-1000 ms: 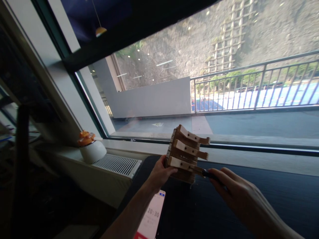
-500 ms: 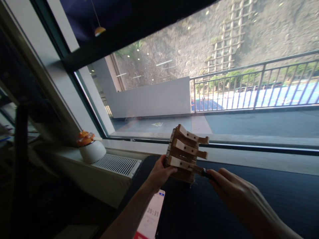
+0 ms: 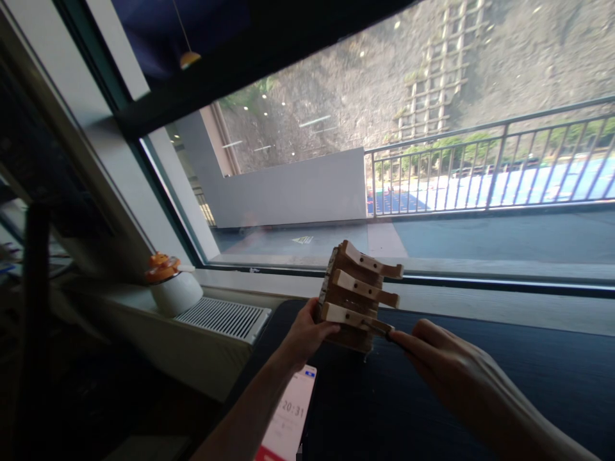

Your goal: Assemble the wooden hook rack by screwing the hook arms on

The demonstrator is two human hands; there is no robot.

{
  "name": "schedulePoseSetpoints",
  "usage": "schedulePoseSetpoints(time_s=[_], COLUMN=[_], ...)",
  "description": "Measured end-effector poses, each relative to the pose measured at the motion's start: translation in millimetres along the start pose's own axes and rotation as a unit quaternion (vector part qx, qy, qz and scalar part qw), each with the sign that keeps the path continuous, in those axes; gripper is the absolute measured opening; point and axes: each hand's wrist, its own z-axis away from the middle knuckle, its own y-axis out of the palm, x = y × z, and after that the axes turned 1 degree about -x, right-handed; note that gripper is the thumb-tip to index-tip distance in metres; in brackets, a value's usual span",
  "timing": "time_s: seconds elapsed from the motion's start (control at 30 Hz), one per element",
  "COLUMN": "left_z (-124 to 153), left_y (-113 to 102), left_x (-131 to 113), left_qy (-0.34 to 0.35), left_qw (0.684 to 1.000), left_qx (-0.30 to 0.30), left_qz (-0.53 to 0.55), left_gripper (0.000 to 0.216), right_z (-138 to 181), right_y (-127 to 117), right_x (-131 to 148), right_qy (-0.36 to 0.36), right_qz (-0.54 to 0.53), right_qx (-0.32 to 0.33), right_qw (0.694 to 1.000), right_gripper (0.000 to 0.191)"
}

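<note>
A wooden knife block stands on the dark table near the window, with three pale wooden handles sticking out to the right. My left hand grips the block's lower left side. My right hand is closed on a dark-handled knife, whose blade is almost fully inside the lowest slot. Only a sliver of the dark handle shows beyond my fingertips.
A phone with a lit screen reading 20:31 lies on the table under my left forearm. A white pot with an orange lid sits on the sill beside a vent grille. The window glass is right behind the block.
My right hand has moved left toward the block, pushing the dark-handled knife deeper into the slot. The left hand and the block have stayed put. The phone's time went from 20:30 to 20:31.
</note>
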Motion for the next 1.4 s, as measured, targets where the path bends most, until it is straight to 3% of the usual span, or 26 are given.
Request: schedulePoseSetpoints(time_s=[0.23, 0.4, 0.63, 0.83, 0.93, 1.03, 1.1, 1.27, 1.33, 1.4], left_z=[-7.5, -4.2, -2.8, -2.6, -1.0, -1.6, -2.9, -5.2, -4.7, -3.0], left_y=[-4.9, -3.3, -3.0, -3.0, -3.0, -2.2, -1.5, -1.2, -1.4, -1.2], left_x=[10.1, 4.4, 5.7, 5.8, 4.2, 5.9, 7.5, 9.8, 8.4, 5.0], left_qy=[0.016, 0.009, 0.016, 0.026, 0.033, 0.039, 0.039, 0.034, 0.036, 0.027], left_qw=[1.000, 1.000, 1.000, 0.999, 0.999, 0.998, 0.998, 0.998, 0.998, 0.999], left_qx=[0.012, 0.016, 0.023, 0.023, 0.035, 0.010, -0.004, -0.005, -0.004, -0.004], left_qz=[0.018, 0.013, 0.002, -0.005, -0.021, -0.050, -0.055, -0.050, -0.043, -0.029], left_gripper=[0.049, 0.051, 0.052, 0.054, 0.056, 0.050, 0.047, 0.047, 0.048, 0.048], right_z=[0.9, -0.6, -4.2, -3.3, -5.3, -6.0, -5.4, -6.3, -8.5, -10.7], right_y=[4.0, 1.1, -3.9, 7.5, 4.5, 0.5, -2.0, -6.1, -4.7, -2.8], right_x=[1.2, 4.6, 3.5, 9.6, 12.0, 13.2, 13.5, 15.8, 16.5, 14.1], right_qy=[0.001, -0.032, -0.046, 0.043, 0.140, 0.208, 0.194, 0.063, 0.077, 0.145], right_qz=[-0.004, 0.034, 0.028, -0.058, -0.096, -0.087, -0.057, -0.021, -0.033, -0.058], right_qx=[-0.010, -0.042, -0.043, -0.048, 0.011, 0.066, 0.063, -0.029, -0.042, -0.031], right_qw=[1.000, 0.998, 0.998, 0.996, 0.985, 0.972, 0.977, 0.997, 0.996, 0.987], right_gripper=[0.034, 0.043, 0.039, 0.027, 0.021, 0.018, 0.017, 0.022, 0.021, 0.028])
